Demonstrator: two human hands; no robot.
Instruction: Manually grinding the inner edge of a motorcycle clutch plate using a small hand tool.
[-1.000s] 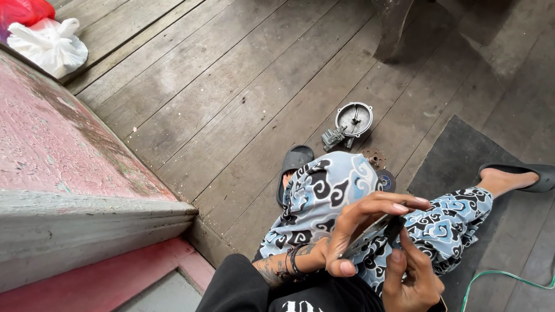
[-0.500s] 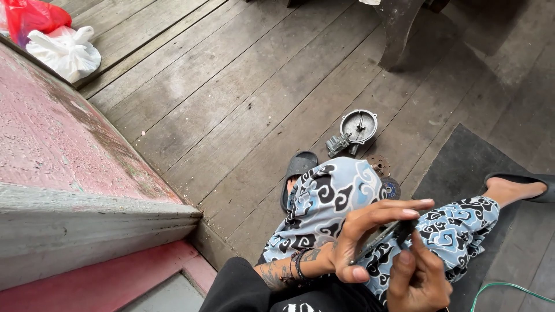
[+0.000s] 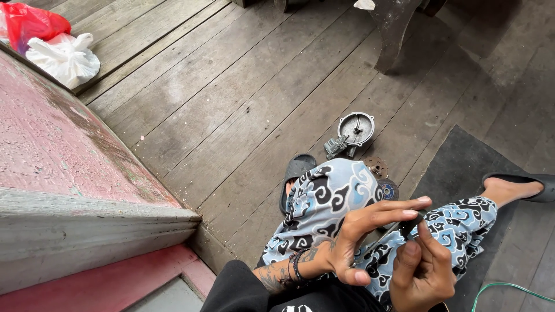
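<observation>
Since the earlier frame: your view has tipped slightly, so the red and white bags sit higher toward the top-left corner; both hands keep their place over your lap.

Left hand [image 3: 370, 234]: fingers stretched out rightward, thumb curled under, pinching a thin dark strip-like piece [image 3: 398, 226] by its near end.

Right hand [image 3: 421, 271]: below and just right of the left, fingers curled, fingertips touching the same piece from beneath. Both hands closed on it; what it is cannot be told.

Piece, long axis: runs up and to the right, from your left palm toward your right knee. Left hand has the greater share of it.

Floor items, beyond your knee: round grey metal housing [image 3: 354, 129], a small toothed disc [image 3: 376, 167], a dark round disc [image 3: 388, 189]. All out of touch with the hands.

Black mat [image 3: 462, 167]: under your right leg.
</observation>
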